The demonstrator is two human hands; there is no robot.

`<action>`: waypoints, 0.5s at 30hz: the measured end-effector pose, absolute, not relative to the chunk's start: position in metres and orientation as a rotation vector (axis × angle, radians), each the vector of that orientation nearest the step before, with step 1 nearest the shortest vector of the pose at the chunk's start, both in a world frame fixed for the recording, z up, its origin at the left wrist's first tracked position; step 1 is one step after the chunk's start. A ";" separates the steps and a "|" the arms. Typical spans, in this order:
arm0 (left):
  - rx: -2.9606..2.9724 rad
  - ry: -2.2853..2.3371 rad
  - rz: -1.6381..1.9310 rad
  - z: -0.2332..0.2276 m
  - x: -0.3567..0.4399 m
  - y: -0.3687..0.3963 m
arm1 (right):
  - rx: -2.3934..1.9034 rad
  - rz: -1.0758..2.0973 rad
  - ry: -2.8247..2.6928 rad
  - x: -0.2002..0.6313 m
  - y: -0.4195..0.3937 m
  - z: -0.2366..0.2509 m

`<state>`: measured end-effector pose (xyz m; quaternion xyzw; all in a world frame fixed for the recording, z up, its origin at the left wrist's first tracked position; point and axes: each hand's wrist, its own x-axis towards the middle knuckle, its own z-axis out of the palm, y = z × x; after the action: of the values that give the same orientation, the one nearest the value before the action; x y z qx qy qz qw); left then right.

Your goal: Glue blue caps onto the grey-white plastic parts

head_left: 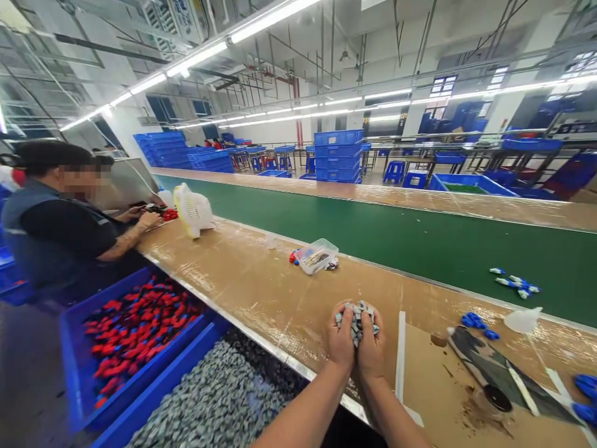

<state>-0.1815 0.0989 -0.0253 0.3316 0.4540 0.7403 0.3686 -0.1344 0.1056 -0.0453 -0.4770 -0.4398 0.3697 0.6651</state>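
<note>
My left hand and my right hand are cupped together above the brown work table. Between them lies a heap of small grey plastic-looking pieces, held by both hands with thumbs on top. Their exact kind is too small to make out. Below the table edge, to the left, a blue bin holds many similar grey pieces. Just right of my hands, a white strip borders a cardboard sheet.
Beyond the table runs a green conveyor belt with blue-and-white pieces. A clear tub stands ahead. An open dark pot and a camouflage cloth lie right. A co-worker sits left, near red pieces in a bin.
</note>
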 end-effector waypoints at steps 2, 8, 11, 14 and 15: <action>0.891 1.154 1.859 -0.031 -0.163 0.116 | -1.116 0.768 -0.991 -0.114 0.119 -0.049; 1.075 1.278 1.876 -0.046 -0.140 0.144 | -1.193 0.620 -1.004 -0.088 0.141 -0.063; 1.149 1.334 1.887 -0.049 -0.138 0.151 | -1.200 0.569 -1.035 -0.086 0.147 -0.068; 1.237 1.372 1.870 -0.051 -0.138 0.156 | -1.195 0.522 -1.077 -0.084 0.152 -0.067; 1.254 1.390 1.869 -0.051 -0.138 0.158 | -1.197 0.504 -1.088 -0.084 0.153 -0.066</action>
<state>-0.1381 0.1575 -0.0511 0.4594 0.5092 0.6850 0.2457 -0.0836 0.1532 -0.0662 -0.5295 -0.4813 0.2230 0.6620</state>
